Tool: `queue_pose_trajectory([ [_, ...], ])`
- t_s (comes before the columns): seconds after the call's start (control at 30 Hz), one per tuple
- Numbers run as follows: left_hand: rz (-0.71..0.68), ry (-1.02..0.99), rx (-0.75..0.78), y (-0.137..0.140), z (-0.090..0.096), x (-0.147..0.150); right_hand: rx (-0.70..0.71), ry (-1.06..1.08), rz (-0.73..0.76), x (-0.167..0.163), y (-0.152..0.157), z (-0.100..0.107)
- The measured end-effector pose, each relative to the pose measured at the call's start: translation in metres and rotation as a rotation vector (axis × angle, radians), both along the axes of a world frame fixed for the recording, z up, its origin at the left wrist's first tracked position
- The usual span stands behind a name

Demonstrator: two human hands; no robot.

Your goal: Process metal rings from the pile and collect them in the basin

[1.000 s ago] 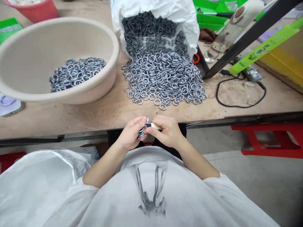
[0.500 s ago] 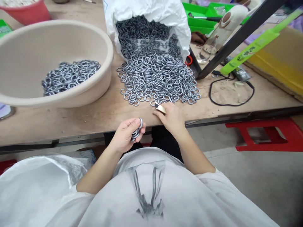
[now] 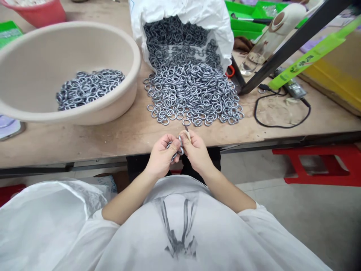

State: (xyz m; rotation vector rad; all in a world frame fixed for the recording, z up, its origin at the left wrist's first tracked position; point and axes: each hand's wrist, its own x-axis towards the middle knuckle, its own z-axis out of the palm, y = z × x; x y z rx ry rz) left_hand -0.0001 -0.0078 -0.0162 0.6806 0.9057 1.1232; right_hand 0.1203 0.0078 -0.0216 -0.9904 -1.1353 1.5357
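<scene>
My left hand (image 3: 161,157) is closed around several grey metal-looking rings (image 3: 181,151), in front of the table edge. Against it, my right hand (image 3: 197,153) pinches a small pale-handled tool (image 3: 187,134) with a dark pointed tip; it looks like a small blade, but its exact kind is unclear. The right fingertips meet the left ones at a ring that stands up between the thumbs. Just beyond the tool's tip, a big heap of the same rings (image 3: 194,90) spills out of a white bag (image 3: 180,8) onto the table.
At the left stands a large beige basin (image 3: 135,66) with a pile of rings (image 3: 91,89) inside. To the right, a dark slanted bar (image 3: 287,49), a bottle (image 3: 259,47) and a looped black cable (image 3: 255,113) take up the table. A red stool (image 3: 349,162) is below.
My right hand has come back from the heap's front edge, down and left, with the tool. My left hand has moved right and up, and the two now touch at the rings.
</scene>
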Motion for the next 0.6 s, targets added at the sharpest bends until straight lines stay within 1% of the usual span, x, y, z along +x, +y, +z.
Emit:
queue_pose_trajectory([
  [0.07,0.002,0.008,0.001,0.001,-0.002,0.001,0.051,-0.067,-0.079,-0.003,-0.003,-0.004],
  [0.1,-0.008,0.014,0.004,0.001,-0.002,0.001,0.098,-0.123,-0.118,-0.003,-0.004,-0.004],
  [0.2,-0.060,0.040,0.018,0.002,-0.004,-0.002,0.286,-0.322,-0.217,0.001,-0.006,-0.001],
  [0.23,-0.070,0.045,0.023,0.003,-0.004,-0.003,0.338,-0.363,-0.229,0.003,-0.005,0.001],
  [0.3,-0.067,0.045,0.025,0.003,-0.002,-0.005,0.396,-0.368,-0.175,0.008,-0.004,0.004],
  [0.4,-0.048,0.026,0.022,0.003,0.002,-0.006,0.412,-0.289,-0.070,0.011,-0.001,0.007],
  [0.47,-0.056,0.013,0.015,0.002,0.004,-0.006,0.362,-0.232,-0.036,0.011,0.001,0.006],
  [0.53,-0.078,-0.006,0.007,0.001,0.006,-0.007,0.278,-0.178,-0.004,0.010,0.003,0.004],
  [0.57,-0.087,-0.018,0.001,0.001,0.006,-0.007,0.257,-0.164,0.004,0.011,0.003,0.004],
  [0.6,-0.095,-0.031,-0.005,0.000,0.007,-0.008,0.265,-0.171,-0.001,0.012,0.004,0.005],
])
